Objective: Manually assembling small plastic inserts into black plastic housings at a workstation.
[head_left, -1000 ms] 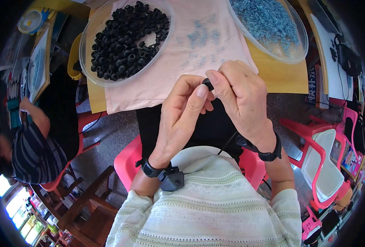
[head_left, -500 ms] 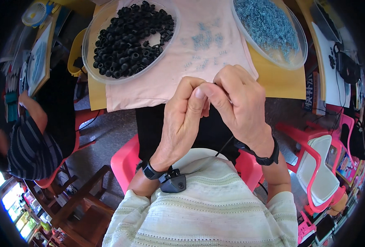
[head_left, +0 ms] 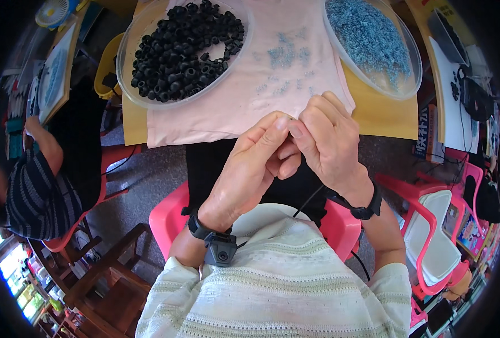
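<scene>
My left hand [head_left: 253,160] and my right hand [head_left: 332,141] meet above the near edge of the table, thumbs and fingertips pinched close together. Whatever sits between the fingertips is tiny and mostly covered; only a dark speck shows. Beyond them lies a pale pink cloth [head_left: 205,124] with small bluish metal pieces [head_left: 284,55] scattered on it. At the far left, a clear oval tub [head_left: 127,93] holds many small black plastic caps [head_left: 174,65]. Another clear tub [head_left: 410,84] at the far right is heaped with the same kind of bluish pieces [head_left: 368,42].
A yellow-brown board [head_left: 385,118] lies under the cloth. A pink chair [head_left: 425,236] with white panels stands at the right, a wooden chair [head_left: 109,281] at lower left. Another person in a striped top [head_left: 47,194] sits at the left beside a yellow bin [head_left: 106,70].
Both hands stay together and have shifted slightly; the left wrist has turned, so more of its curled fingers shows beneath the thumb. The tubs look unchanged.
</scene>
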Available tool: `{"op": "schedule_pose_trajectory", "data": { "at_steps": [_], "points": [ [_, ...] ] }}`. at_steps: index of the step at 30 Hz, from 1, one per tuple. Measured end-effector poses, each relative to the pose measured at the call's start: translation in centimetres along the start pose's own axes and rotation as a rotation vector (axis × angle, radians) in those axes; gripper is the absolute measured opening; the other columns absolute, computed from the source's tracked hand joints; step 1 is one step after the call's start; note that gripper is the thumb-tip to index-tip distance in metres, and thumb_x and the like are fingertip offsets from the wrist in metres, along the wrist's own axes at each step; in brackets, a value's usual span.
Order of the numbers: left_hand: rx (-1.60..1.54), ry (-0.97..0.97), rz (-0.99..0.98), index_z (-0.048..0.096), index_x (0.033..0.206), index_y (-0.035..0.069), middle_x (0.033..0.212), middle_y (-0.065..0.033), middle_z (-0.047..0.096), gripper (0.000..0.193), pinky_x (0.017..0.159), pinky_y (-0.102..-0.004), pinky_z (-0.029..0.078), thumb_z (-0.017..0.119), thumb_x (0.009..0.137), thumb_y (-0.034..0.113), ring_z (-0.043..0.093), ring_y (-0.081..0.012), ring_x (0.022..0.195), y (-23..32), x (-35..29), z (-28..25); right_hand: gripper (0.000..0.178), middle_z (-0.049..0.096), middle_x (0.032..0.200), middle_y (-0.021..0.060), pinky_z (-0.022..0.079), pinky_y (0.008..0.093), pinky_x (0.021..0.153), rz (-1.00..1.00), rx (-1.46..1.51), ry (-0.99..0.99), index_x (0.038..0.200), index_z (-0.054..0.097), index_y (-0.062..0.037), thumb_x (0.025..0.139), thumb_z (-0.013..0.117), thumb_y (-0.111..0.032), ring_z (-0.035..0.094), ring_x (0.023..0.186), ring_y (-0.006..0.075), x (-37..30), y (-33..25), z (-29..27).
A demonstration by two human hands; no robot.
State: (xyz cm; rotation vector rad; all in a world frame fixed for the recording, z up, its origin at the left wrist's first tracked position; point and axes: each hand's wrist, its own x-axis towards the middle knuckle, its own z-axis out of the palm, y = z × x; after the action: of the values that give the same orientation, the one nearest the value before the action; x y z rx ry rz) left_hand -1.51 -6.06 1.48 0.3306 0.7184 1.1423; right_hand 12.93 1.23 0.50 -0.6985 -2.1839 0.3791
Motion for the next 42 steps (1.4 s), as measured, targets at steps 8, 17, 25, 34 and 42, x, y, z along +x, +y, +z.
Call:
{"op": "schedule_pose_trajectory", "data": {
  "at_steps": [8,17,25,34,42],
  "points": [
    [0.165,0.027,0.123,0.056,0.102,0.002,0.075,-0.0032,0.050,0.033,0.060,-0.0250,0.040,0.044,0.106,0.032,0.051,-0.0139,0.065,0.4,0.5,-0.4,0.029,0.054,0.074,0.0063,0.043,0.0285,0.056,0.513,0.557,-0.085,0.082,0.054,-0.0015,0.102,0.054,-0.022,0.056,0.065,0.0161,-0.6,-0.8,-1.4],
    [0.289,0.063,0.148,0.059,0.103,0.002,0.078,-0.0036,0.061,0.034,0.064,-0.0235,0.045,0.048,0.105,0.035,0.061,-0.0112,0.070,0.5,0.1,-1.1,0.013,0.060,0.081,0.0034,0.045,0.0209,0.059,0.466,0.586,-0.011,0.102,0.062,0.0008,0.098,0.060,-0.011,0.056,0.067,0.0069,-0.8,-1.5,-1.2],
    [0.358,0.118,0.270,0.062,0.105,0.002,0.083,-0.0061,0.066,0.025,0.066,-0.0247,0.047,0.054,0.102,0.026,0.063,-0.0138,0.073,0.2,-0.1,-1.8,0.009,0.063,0.085,0.0021,0.044,0.0197,0.056,0.492,0.626,-0.004,0.099,0.066,0.0001,0.093,0.066,-0.007,0.056,0.068,0.0054,-1.1,-1.5,-0.5],
    [0.506,0.317,0.418,0.067,0.112,-0.003,0.094,-0.0063,0.070,0.022,0.077,-0.0232,0.052,0.068,0.092,0.006,0.066,-0.0124,0.082,0.0,-0.5,-1.4,0.008,0.064,0.084,0.0035,0.046,0.0187,0.058,0.645,0.770,0.078,0.098,0.066,0.0011,0.092,0.066,-0.004,0.058,0.068,0.0057,-1.9,-2.2,1.2],
    [1.175,0.150,0.682,0.072,0.107,0.004,0.097,-0.0081,0.064,0.024,0.067,-0.0226,0.052,0.068,0.085,-0.004,0.066,-0.0105,0.081,-0.8,1.9,-1.8,0.016,0.060,0.072,0.0061,0.041,0.0289,0.054,0.675,0.153,0.214,0.087,0.062,-0.0008,0.091,0.068,-0.015,0.051,0.059,0.0119,-0.8,-0.1,-1.0]
  ]
}}
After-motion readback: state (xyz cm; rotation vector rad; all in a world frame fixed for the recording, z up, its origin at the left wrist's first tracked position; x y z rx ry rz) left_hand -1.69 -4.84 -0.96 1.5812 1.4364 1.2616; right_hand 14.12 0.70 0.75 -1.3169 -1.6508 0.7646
